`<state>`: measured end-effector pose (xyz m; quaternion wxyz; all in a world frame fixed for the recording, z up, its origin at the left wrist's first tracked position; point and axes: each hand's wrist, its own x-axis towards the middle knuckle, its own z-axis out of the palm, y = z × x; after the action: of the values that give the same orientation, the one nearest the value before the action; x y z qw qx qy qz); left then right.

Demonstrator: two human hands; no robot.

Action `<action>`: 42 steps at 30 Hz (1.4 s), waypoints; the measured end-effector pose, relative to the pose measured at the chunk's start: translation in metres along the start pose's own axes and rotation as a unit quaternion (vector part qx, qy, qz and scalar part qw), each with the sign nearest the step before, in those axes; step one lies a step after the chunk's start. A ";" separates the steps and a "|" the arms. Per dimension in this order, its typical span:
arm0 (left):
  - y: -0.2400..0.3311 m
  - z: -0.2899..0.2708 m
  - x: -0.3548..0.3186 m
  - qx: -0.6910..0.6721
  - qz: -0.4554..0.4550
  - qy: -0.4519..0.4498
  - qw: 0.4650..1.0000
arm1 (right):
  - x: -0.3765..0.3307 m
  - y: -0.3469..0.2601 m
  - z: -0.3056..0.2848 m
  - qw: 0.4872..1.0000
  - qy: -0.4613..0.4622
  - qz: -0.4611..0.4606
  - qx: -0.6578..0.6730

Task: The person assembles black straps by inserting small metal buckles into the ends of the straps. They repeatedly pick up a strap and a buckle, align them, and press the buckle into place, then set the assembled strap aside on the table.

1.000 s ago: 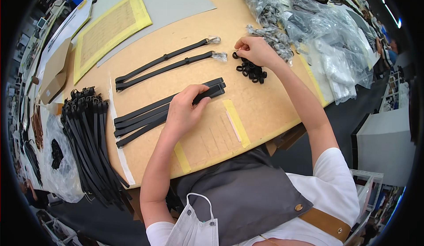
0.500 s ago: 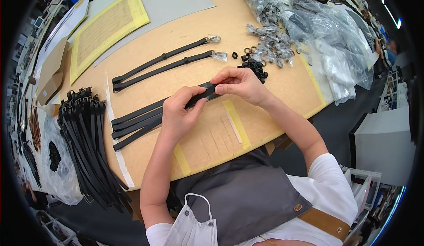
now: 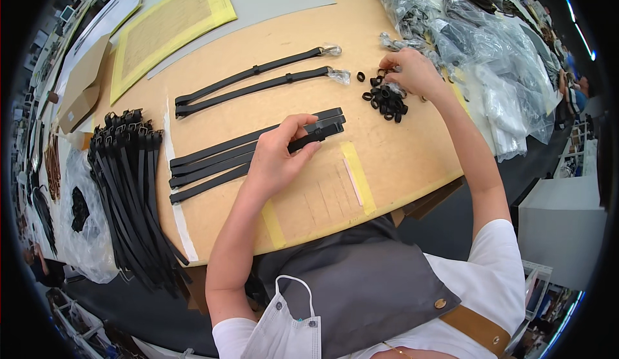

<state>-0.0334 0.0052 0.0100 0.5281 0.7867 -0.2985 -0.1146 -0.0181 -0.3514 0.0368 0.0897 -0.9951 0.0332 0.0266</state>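
Observation:
My left hand (image 3: 278, 154) is closed on a black strap (image 3: 242, 171), thumb and fingers pinching it near its right end, where a small black loop (image 3: 319, 135) sits around it. Other black straps (image 3: 219, 151) lie alongside, partly under the hand. My right hand (image 3: 416, 74) is over the small parts at the back right, fingers curled together; what is between the fingertips, if anything, is hidden. Just below it lies a heap of small black loops (image 3: 391, 104). Behind it are plastic-wrapped metal parts (image 3: 390, 42), partly covered by the hand.
Two straps (image 3: 258, 70) with plastic-wrapped metal ends lie farther back. A bundle of black straps (image 3: 132, 178) hangs over the left table edge. Clear plastic bags (image 3: 477, 43) fill the back right. A yellow-edged board (image 3: 173, 33) and a brown cardboard piece (image 3: 85, 88) lie at back left.
My right hand has let go of the strap and moved right and away to the small parts. My left hand stays on the strap, whose right end now shows. The view has shifted slightly.

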 end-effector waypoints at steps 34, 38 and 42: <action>0.001 -0.018 -0.003 -0.118 -0.023 0.044 0.992 | -0.047 -0.115 0.075 0.627 -0.059 -0.174 0.757; 0.000 -0.014 -0.004 -0.122 -0.023 0.048 0.991 | -0.048 -0.118 0.081 0.611 -0.088 -0.161 0.770; 0.001 -0.008 -0.005 -0.132 -0.004 0.069 0.989 | -0.048 -0.121 0.078 0.565 -0.157 -0.148 0.796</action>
<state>-0.0335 0.0137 0.0133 0.6460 0.7176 -0.2402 -0.1001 -0.0610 -0.2159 -0.0162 0.8521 -0.4919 -0.1209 0.1314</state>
